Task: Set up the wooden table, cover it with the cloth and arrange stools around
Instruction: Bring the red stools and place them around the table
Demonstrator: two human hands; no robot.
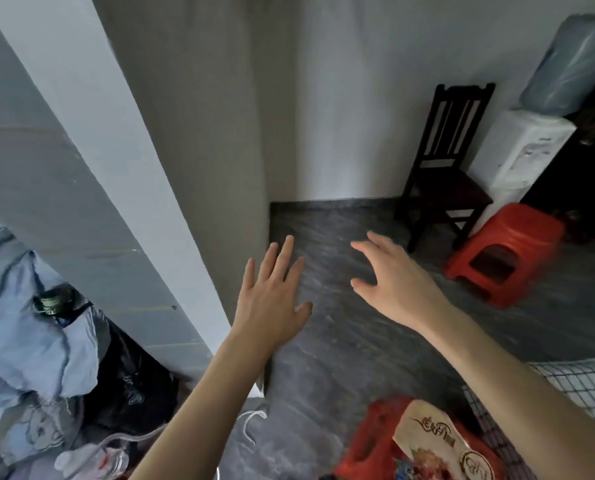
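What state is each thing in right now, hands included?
Left hand: open, holding nothing.
Right hand: open, holding nothing.
Far red stool: upright on floor.
Near red stool: packet on top.
Chair: upright by wall.
Checked cloth: at frame edge, mostly hidden.

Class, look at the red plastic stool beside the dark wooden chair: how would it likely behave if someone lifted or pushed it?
The red plastic stool looks hollow and thin-walled, so it is probably light to lift. Its splayed legs suggest it would slide across the smooth grey floor rather than tip. The moulded plastic seems stiff, not floppy.
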